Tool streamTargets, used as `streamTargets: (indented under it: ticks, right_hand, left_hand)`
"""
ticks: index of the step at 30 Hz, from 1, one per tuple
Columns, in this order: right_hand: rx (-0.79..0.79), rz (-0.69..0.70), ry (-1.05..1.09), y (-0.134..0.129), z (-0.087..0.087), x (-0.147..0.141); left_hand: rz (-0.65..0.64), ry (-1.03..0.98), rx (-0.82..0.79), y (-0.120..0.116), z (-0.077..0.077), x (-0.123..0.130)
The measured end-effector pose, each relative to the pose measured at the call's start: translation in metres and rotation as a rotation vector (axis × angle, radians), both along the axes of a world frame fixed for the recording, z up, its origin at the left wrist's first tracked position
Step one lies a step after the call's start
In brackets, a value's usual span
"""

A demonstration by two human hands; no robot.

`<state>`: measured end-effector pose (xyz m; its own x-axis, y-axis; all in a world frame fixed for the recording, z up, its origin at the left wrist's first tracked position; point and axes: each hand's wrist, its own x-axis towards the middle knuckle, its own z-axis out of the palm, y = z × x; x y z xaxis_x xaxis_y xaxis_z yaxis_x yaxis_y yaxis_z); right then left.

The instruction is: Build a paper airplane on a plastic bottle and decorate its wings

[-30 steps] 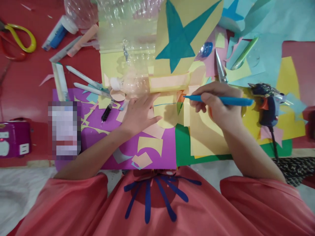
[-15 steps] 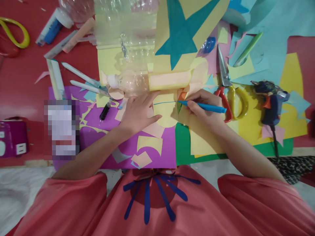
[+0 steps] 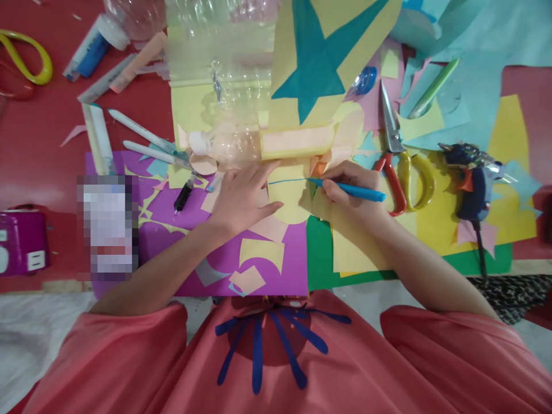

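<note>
In my right hand (image 3: pixel 353 192) is a blue pen (image 3: pixel 360 191), gripped between thumb and fingers. Its tip rests at the right end of a thin blue line on a small yellow paper piece (image 3: pixel 293 201) with a rounded lower edge. My left hand (image 3: pixel 245 198) lies flat with fingers spread, touching the left side of that paper. Just beyond both hands, a clear plastic bottle (image 3: pixel 237 144) lies on its side, wrapped partly in yellow and pale pink paper. A yellow sheet with a teal star (image 3: pixel 313 63) lies behind the bottle.
Scissors (image 3: pixel 394 149) with red and yellow handles and a dark blue glue gun (image 3: pixel 476 184) lie to the right. On the left are a phone (image 3: pixel 110 224), white pens (image 3: pixel 149 149) and a black pen-like item (image 3: pixel 184 196). Paper scraps (image 3: pixel 263 256) cover the purple sheet.
The pen tip and my right hand have shifted slightly left, and the pen's back end has moved left too. My left hand stays in place.
</note>
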<state>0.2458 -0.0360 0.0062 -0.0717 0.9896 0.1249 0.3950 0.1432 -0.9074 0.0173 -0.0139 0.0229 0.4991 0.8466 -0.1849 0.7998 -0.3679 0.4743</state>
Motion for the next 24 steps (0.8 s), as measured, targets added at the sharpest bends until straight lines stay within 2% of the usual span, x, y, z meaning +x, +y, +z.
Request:
streamTargets:
  ticks: [13,17,24]
  right_hand:
    - [-0.076,0.079,-0.08,-0.007,0.0,0.0]
    - [-0.028,0.088,-0.066,-0.012,-0.001,-0.005]
    - [-0.023,0.216,-0.093,-0.017,0.011,-0.015]
  left_hand:
    - [0.004,0.022,-0.029,0.0,0.002,0.002]
    - [0.008,0.034,-0.033,0.001,0.002,0.002]
    - [-0.008,-0.015,0.028,0.0,-0.006,-0.001]
